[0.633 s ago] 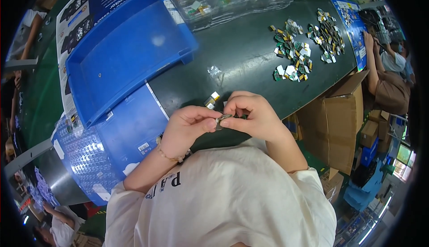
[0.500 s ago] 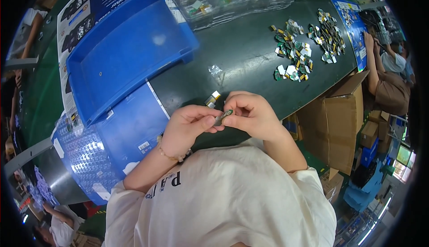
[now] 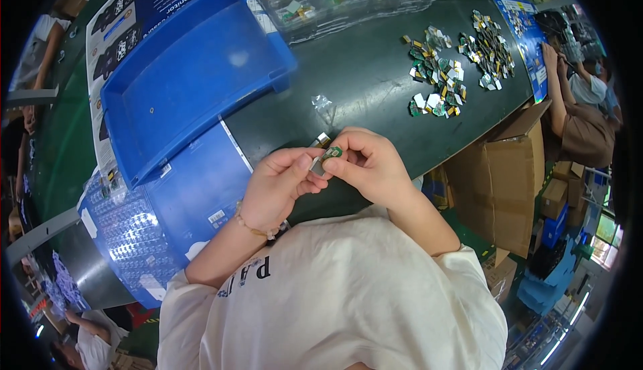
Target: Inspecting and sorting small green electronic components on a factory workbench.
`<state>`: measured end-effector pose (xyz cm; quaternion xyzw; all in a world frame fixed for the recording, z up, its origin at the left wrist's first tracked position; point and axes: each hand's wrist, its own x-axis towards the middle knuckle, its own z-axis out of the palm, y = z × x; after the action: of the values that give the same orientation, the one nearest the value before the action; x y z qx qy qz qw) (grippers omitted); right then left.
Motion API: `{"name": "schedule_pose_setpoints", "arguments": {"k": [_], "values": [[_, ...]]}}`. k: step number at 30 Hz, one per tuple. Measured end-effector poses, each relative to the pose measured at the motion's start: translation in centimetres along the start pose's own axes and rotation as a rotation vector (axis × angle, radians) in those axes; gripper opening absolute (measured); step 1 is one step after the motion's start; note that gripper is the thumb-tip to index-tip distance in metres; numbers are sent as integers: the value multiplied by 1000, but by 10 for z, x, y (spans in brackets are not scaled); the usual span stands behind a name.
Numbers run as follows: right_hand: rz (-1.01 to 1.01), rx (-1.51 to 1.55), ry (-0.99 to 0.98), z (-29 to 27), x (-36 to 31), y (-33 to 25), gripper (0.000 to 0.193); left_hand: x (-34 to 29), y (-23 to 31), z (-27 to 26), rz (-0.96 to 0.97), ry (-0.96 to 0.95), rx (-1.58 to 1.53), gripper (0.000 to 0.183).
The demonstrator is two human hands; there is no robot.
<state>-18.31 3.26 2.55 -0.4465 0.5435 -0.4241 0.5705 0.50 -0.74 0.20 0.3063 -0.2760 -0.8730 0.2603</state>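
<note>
Above the table's near edge, my two hands meet over a small green circuit board (image 3: 333,152) with a flat grey piece (image 3: 318,166) at its lower left. My left hand (image 3: 276,181) pinches the grey piece between thumb and fingers. The board's right side is gripped by the thumb and curled fingers of my right hand (image 3: 372,169). Whether board and grey piece are joined is hidden by the fingertips. Just beyond the fingers, another small white-and-dark part (image 3: 323,139) lies on the table, partly covered.
Two piles of small boards, a nearer one (image 3: 439,75) and a farther one (image 3: 489,52), lie to the right. A blue bin (image 3: 191,68) stands left, clear plastic trays (image 3: 335,18) at the back. A scrap of clear plastic (image 3: 321,101) and an open cardboard box (image 3: 499,182) flank the work area.
Both hands have shifted slightly up and left. The circuit board is turned so that more of its green face and the grey piece show.
</note>
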Motion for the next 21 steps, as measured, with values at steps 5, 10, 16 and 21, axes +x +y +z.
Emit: {"name": "schedule_pose_setpoints", "arguments": {"k": [5,10,16,21], "values": [[-17,-12,23,-1,-1,-1,10,1,0,0,-15,8,8,27],[-6,11,15,0,-1,-9,10,2,-1,-1,-11,-5,13,26],[-15,-16,45,1,-1,-7,11,0,0,3,3,22,56,26],[-39,-73,70,2,-1,-7,13,1,-2,1,10,49,67,26]]}}
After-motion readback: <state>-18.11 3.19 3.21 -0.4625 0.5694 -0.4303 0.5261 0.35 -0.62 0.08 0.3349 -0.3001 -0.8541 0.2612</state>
